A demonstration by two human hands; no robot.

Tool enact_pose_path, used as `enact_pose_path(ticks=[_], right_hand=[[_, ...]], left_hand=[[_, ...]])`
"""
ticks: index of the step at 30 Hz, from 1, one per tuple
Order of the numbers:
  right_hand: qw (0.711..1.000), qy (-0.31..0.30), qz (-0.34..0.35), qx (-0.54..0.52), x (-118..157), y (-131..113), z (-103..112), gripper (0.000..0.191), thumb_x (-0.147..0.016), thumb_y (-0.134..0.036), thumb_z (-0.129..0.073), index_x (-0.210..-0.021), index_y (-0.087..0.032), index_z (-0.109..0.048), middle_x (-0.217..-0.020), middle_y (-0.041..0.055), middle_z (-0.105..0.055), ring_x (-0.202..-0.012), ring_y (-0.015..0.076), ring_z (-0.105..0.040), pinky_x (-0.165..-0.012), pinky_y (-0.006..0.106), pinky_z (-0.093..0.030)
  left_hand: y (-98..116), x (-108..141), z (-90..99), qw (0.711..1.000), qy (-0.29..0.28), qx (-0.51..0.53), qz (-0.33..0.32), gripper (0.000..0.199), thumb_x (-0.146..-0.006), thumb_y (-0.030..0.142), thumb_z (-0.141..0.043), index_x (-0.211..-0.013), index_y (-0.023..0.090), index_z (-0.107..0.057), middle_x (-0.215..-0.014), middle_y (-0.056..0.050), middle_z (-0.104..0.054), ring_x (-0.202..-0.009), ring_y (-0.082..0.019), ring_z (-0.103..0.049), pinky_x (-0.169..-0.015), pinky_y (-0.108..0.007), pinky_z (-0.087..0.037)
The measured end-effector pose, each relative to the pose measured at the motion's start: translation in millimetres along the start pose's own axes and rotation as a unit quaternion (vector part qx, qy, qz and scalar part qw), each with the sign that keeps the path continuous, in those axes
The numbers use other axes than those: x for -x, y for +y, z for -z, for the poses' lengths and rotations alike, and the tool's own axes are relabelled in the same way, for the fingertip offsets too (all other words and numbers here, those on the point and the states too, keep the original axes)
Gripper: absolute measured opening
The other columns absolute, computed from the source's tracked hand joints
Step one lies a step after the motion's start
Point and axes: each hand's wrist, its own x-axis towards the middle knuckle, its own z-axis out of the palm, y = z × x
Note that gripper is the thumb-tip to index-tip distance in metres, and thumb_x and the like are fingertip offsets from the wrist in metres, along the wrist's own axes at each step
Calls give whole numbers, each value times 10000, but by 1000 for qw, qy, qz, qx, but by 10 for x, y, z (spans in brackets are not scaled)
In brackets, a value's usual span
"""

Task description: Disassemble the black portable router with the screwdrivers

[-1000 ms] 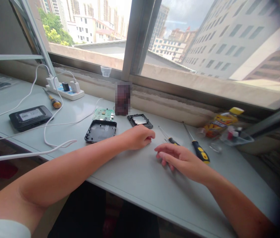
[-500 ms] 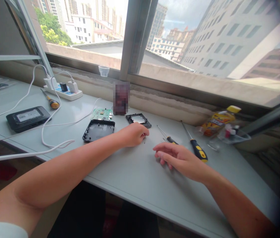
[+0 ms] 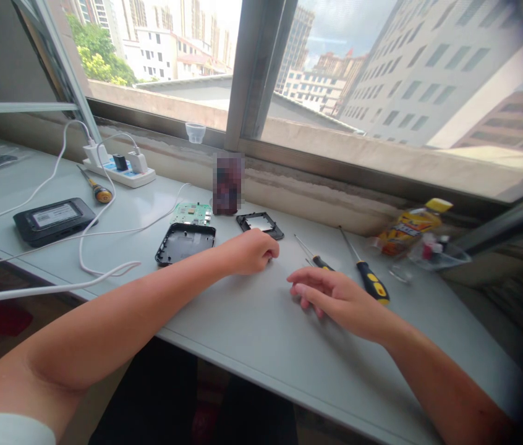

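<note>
1. The left hand (image 3: pixel 253 250) sits slightly further left than a second ago, its fingertips drawn back from beyond the right corner of the black cover (image 3: pixel 261 222) to just short of it; against the half-second-old frame it has barely shifted.
2. Its fingers are curled in with the thumb side up; I cannot tell whether something small is pinched inside. Half a second ago a tiny object showed just under those fingertips; now it cannot be made out clearly.
3. The right hand (image 3: pixel 329 296) has kept its place and pose: palm side inward, fingers loosely bent, nothing visible in its grasp, over the table (image 3: pixel 261 334) to the right of the left hand.
4. The black cover, with its pale panel, lies unchanged just beyond the left hand, which overlaps its near edge in view; contact cannot be judged.
5. The black shell (image 3: pixel 186 244) remains left of the left hand, open side up, with the green circuit board (image 3: pixel 191 213) just behind it, neither moved.
6. Just beyond the right hand, the small screwdriver (image 3: pixel 322 262) lies as before; the large screwdriver (image 3: pixel 373 284) likewise stays to that hand's right, shaft pointing away.
</note>
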Motion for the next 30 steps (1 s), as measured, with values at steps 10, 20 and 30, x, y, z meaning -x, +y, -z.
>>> enact_pose_path(ticks=[10, 20, 30], right_hand=[[1000, 0, -6, 5, 37, -53, 3, 401, -970, -541, -566, -1197, -219, -638, -933, 58, -678, -794, 158, -622, -586, 235, -495], [1000, 3, 5, 24, -8, -10, 1, 413, -981, -543, -549, -1216, -213, -626, -931, 57, -686, -787, 156, -624, -590, 236, -501], [995, 55, 35, 69, -14, 10, 9, 374, -984, -509, -556, -1195, -215, -651, -855, 29, -693, -721, 151, -627, -615, 269, -482]], left_hand=[[17, 29, 103, 999, -31, 13, -18, 176, -801, 119, -615, -879, 150, -769, -854, -47, -754, -787, -169, -654, -751, -268, -459], [76, -20, -87, 999, -6, 14, -46, 233, -852, 87, -551, -902, 155, -768, -905, -61, -766, -865, -185, -673, -793, -274, -464], [146, -59, -253, 995, 30, 83, -47, 252, -866, 95, -522, -966, 158, -744, -941, -51, -762, -866, -172, -662, -786, -270, -474]])
